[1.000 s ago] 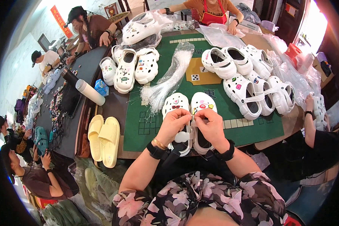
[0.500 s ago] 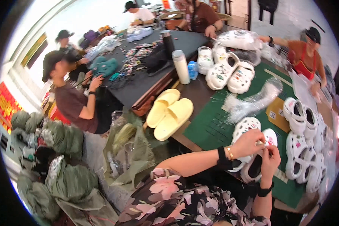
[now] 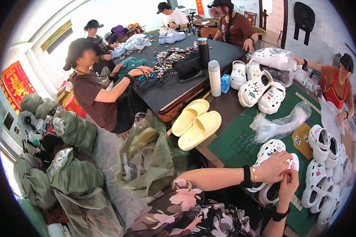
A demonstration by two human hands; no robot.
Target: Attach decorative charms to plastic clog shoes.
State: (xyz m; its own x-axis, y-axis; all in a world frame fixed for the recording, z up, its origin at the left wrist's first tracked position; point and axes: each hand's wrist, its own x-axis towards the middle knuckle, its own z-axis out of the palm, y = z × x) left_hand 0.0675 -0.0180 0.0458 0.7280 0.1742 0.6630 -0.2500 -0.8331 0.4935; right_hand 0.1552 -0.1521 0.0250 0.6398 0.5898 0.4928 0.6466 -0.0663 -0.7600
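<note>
Before me on the green mat (image 3: 235,144) stands a pair of white clogs with holes and colourful charms. The left clog (image 3: 271,147) shows its studded toe beyond my left hand. Of the right clog (image 3: 293,161), the toe and the heel opening show around my hands. My left hand (image 3: 275,168) is closed over this clog, its fingertips pinched together. Against them press the fingertips of my right hand (image 3: 288,183), from the near right side. Whatever sits between the fingers is too small or hidden to make out.
Right of my hands are several white clogs (image 3: 317,183). Beyond lie a bundle of clear plastic strands (image 3: 281,123) and more charmed clogs (image 3: 261,93). Yellow slides (image 3: 199,128), a white bottle (image 3: 214,79) and an open sack (image 3: 146,162) lie leftward. Co-workers sit around the black table (image 3: 162,93).
The whole picture has shifted, with the scene now further right. My hands stay together at the right clog, the left more curled. At left, a co-worker's hand has risen off the teal clog.
</note>
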